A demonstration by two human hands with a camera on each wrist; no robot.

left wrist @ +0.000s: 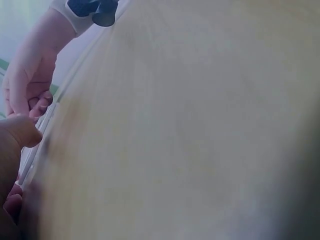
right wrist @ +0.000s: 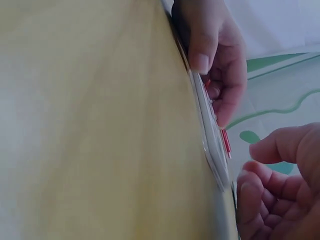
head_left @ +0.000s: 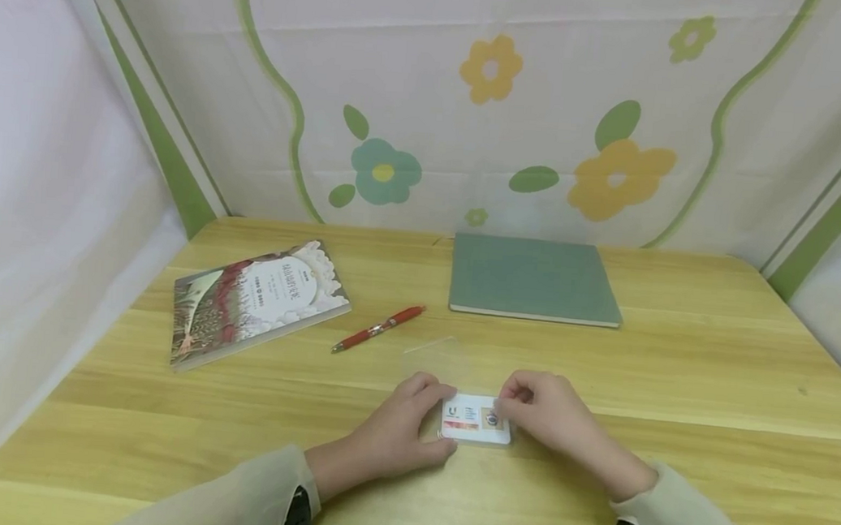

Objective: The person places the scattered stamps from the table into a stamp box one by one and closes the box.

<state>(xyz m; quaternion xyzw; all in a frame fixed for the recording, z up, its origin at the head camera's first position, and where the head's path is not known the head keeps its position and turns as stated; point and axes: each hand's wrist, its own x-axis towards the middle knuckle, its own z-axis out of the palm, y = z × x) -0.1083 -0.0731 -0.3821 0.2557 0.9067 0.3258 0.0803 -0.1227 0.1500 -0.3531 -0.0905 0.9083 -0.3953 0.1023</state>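
Observation:
A white rectangular card (head_left: 473, 430) with printed logos, text and a small picture lies on the table, long side left to right. Seen edge-on in the right wrist view, the card (right wrist: 214, 145) has a clear layer under it. My left hand (head_left: 403, 430) grips its left end, thumb at the near corner and fingers at the far corner. Over the card's far right corner is my right hand (head_left: 548, 408), fingers curled and thumb close to the index fingertip. Nothing shows between them in the right wrist view, where this hand (right wrist: 285, 185) appears beside the card.
A clear thin sheet (head_left: 432, 359) lies just behind the card. Farther back are a red pen (head_left: 377, 329), a picture-covered book (head_left: 262, 299) at the left and a green hardcover notebook (head_left: 532, 278). A flowered curtain (head_left: 432, 92) hangs behind the wooden table (head_left: 721, 357).

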